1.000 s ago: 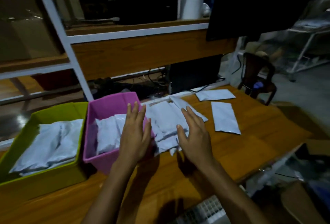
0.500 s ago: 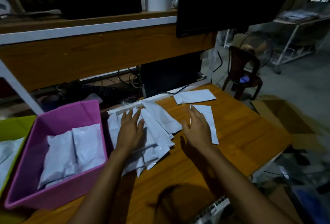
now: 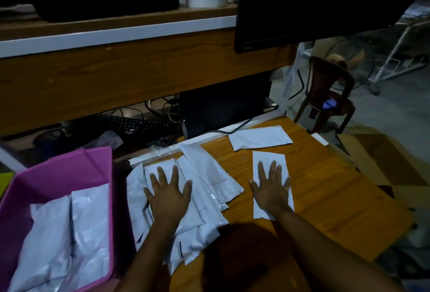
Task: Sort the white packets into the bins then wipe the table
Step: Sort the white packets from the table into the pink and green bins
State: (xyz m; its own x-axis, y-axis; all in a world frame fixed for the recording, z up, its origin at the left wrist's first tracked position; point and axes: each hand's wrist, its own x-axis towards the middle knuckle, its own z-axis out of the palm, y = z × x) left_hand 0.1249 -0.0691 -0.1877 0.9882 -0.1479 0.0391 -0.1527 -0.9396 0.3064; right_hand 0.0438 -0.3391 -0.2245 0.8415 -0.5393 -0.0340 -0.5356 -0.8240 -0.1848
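Observation:
A loose pile of white packets [image 3: 209, 182] lies on the wooden table [image 3: 325, 198] beside the pink bin [image 3: 69, 166]. My left hand [image 3: 168, 195] lies flat on the pile with fingers spread. My right hand [image 3: 272, 188] lies flat on a single white packet [image 3: 267, 159] to the right of the pile. Another white packet [image 3: 259, 138] rests near the table's back edge. Inside the pink bin sit several white packets [image 3: 65, 233]. Only a sliver of the green bin [image 3: 4, 180] shows at the far left.
A wooden shelf [image 3: 116, 75] hangs over the back of the table, with a dark monitor [image 3: 314, 3] at its right. Cables and a keyboard [image 3: 130, 126] lie behind the table. A brown chair [image 3: 325, 96] stands on the floor to the right, past the table's edge.
The view has swung right, so the green bin has nearly left the frame. My left hand moved from the pink bin's edge onto the pile. My right hand moved right onto the single packet.

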